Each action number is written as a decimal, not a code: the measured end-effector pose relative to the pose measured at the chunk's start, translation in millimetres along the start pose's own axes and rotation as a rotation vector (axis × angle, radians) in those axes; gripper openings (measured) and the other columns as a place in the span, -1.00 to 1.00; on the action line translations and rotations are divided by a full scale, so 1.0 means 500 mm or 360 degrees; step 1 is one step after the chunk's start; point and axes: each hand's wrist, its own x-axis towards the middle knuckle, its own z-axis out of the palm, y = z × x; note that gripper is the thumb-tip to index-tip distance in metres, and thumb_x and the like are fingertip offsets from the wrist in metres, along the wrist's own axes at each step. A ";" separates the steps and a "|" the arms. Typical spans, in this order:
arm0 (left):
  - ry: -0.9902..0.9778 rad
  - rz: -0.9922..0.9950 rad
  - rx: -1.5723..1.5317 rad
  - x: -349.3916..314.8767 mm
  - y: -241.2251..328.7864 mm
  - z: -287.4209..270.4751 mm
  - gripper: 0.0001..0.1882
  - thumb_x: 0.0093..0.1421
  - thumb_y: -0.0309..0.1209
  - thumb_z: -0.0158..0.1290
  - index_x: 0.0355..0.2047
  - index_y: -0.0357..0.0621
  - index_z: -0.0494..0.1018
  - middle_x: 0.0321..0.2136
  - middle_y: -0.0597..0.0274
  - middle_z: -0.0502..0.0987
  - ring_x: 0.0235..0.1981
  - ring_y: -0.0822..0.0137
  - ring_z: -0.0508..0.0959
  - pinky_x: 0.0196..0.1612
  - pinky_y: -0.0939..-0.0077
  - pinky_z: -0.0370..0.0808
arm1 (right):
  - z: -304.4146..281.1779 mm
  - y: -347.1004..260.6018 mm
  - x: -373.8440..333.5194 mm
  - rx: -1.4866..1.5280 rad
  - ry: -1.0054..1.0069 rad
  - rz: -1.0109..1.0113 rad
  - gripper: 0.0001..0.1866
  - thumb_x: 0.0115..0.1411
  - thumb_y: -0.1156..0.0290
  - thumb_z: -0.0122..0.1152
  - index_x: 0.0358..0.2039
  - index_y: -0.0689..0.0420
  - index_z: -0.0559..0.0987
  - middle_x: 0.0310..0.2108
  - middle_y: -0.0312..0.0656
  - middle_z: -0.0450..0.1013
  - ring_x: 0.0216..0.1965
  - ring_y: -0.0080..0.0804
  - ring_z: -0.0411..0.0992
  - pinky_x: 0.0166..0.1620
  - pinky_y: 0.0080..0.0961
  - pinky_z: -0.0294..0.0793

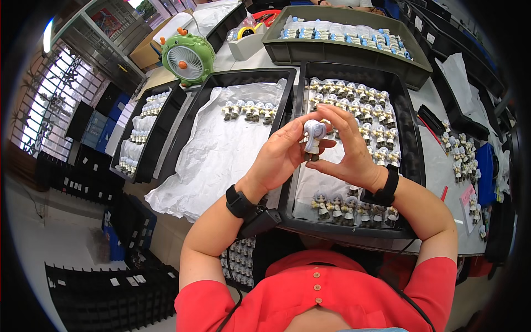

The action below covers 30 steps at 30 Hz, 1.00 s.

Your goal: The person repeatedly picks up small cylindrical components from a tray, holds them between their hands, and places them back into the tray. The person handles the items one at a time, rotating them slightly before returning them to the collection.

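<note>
A small figurine [313, 139] with pale grey-lilac hair, a white outfit and dark boots is held upright between my two hands, above the tray on the right. My left hand [276, 155] grips it from the left, its fingers partly hidden behind the figurine. From the other side, the thumb of my right hand [354, 152] is at the boots and its fingers curve over the head. Rows of similar figurines [350, 209] stand in the black right tray [412, 149] under my hands. A short row of figurines [249, 110] stands on white paper in the left tray [193, 105].
A green animal-shaped fan [188, 58] stands behind the left tray. At the back, an olive bin [343, 52] holds blue-topped figures. A narrower black tray [149, 160] of figurines sits far left. More figurines [464, 157] and a red pen [444, 193] lie on the table at right.
</note>
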 end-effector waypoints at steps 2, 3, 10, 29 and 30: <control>-0.0011 -0.0018 0.0023 0.000 0.001 -0.004 -0.44 0.34 -0.13 -0.24 0.23 -0.20 0.06 0.04 0.14 0.34 0.03 0.09 0.43 0.04 0.30 0.40 | 0.000 -0.001 0.000 0.0016 -0.0004 0.0003 -0.03 -0.26 0.40 0.51 0.19 0.06 0.20 0.14 -0.08 0.15 0.12 -0.13 0.20 0.14 -0.30 0.27; 0.0012 -0.0022 0.0016 -0.001 -0.001 -0.006 -0.44 0.34 -0.13 -0.23 0.23 -0.21 0.06 0.03 0.14 0.35 0.01 0.10 0.45 0.02 0.31 0.42 | 0.001 -0.001 0.000 -0.0001 0.0005 -0.0006 -0.04 -0.25 0.40 0.50 0.19 0.07 0.20 0.14 -0.09 0.17 0.12 -0.13 0.20 0.14 -0.30 0.27; 0.0198 0.0014 -0.0091 0.001 -0.008 -0.005 -0.50 0.35 -0.20 -0.21 0.21 -0.19 0.11 -0.07 0.17 0.43 -0.14 0.24 0.54 -0.11 0.40 0.51 | -0.008 -0.001 0.005 -0.0140 -0.0053 -0.0143 -0.28 -0.19 0.43 0.44 0.06 0.04 0.39 0.05 -0.21 0.33 0.07 -0.15 0.23 0.12 -0.30 0.26; 0.0549 -0.0341 0.0304 0.004 0.032 -0.067 -0.58 0.18 -0.39 0.09 0.04 -0.14 0.30 -0.22 0.22 0.51 -0.27 0.35 0.58 -0.24 0.54 0.50 | -0.006 -0.002 0.005 -0.0011 -0.0052 0.0164 -0.51 -0.11 0.55 0.35 -0.10 0.11 0.47 -0.10 -0.14 0.39 -0.04 -0.18 0.34 0.01 -0.35 0.34; 0.0535 -0.0318 0.0494 0.007 0.056 -0.099 -0.58 0.17 -0.40 0.10 0.04 -0.13 0.31 -0.24 0.20 0.52 -0.29 0.34 0.59 -0.27 0.54 0.49 | -0.008 -0.006 0.008 -0.0016 -0.0044 0.0164 -0.52 -0.09 0.56 0.33 -0.09 0.12 0.47 -0.09 -0.13 0.39 -0.06 -0.19 0.35 -0.01 -0.37 0.36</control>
